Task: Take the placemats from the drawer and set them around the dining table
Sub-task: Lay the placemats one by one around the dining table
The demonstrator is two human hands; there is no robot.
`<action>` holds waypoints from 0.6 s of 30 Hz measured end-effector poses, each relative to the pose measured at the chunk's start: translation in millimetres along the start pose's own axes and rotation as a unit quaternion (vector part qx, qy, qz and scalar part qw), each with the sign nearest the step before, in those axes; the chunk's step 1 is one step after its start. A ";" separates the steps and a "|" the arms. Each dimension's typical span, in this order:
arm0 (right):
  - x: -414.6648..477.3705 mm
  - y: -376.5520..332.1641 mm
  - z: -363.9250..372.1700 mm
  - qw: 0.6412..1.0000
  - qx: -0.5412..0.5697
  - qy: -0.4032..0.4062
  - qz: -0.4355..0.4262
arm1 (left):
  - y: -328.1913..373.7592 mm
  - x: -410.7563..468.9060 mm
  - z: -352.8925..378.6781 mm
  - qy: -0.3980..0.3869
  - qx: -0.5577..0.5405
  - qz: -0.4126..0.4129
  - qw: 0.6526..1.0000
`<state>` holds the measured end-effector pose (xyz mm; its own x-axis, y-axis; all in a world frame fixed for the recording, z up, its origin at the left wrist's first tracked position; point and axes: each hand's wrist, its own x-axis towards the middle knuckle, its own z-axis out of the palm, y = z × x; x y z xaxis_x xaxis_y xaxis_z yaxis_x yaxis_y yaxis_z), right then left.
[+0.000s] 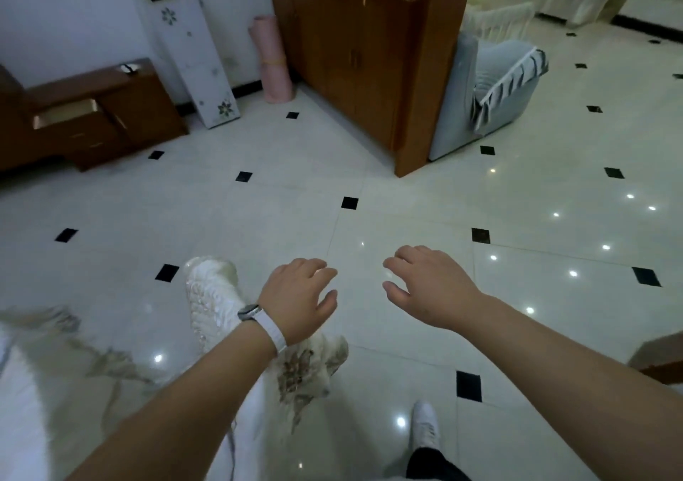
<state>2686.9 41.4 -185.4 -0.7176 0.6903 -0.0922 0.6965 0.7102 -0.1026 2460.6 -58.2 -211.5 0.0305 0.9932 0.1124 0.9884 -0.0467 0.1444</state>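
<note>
The fingers (325, 272) of the left hand (299, 296) were spread loosely and curled a little, clamped on nothing; those of the right hand (428, 288) were likewise apart and empty, thumb hanging below. Both hands hovered palm-down over the floor (369, 192), near each other with a bare gap of tile between them. A white watch (258, 320) wrapped the left wrist. Under the left forearm a white shoe (212, 292) stepped forward, with pale patterned cloth around the leg; a second white shoe (425, 425) showed near the bottom edge.

Ahead, the glossy pale floor with small black diamond insets lay wide and unobstructed up to the furniture. At the far left edge stood a low brown cabinet (122, 111) against the wall, its drawer (66, 113) pulled open; whether placemats lay inside could not be told, and none showed elsewhere. Just right of the cabinet leaned a white floral-patterned panel (192, 55), then a pink roll (271, 59) upright in the corner. A tall wooden partition (369, 55) jutted into the floor, its post corner nearest the walker, with a grey armchair (491, 89) beside it on the right. A brown edge (658, 358) cut in at the right border.
</note>
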 end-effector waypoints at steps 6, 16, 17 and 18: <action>54.4 88.4 -22.4 0.999 0.001 -0.006 -0.047 | 35.6 80.9 -8.4 0.004 0.013 -0.045 0.999; 161.9 111.2 -38.5 0.987 0.001 0.010 -0.158 | -3.0 130.3 -17.2 0.045 0.044 -0.148 0.987; 175.2 106.8 -38.5 0.986 -0.001 0.006 -0.168 | -12.2 132.8 -15.2 0.047 0.043 -0.155 0.986; 188.8 102.4 -38.2 0.984 -0.003 0.000 -0.177 | -22.6 135.4 -12.3 0.048 0.042 -0.162 0.985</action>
<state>2622.9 249.7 -175.4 -0.9149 0.4002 -0.0520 0.4036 0.9068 -0.1215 2440.5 76.0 -187.4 -0.2987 0.9396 0.1671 0.9529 0.2841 0.1057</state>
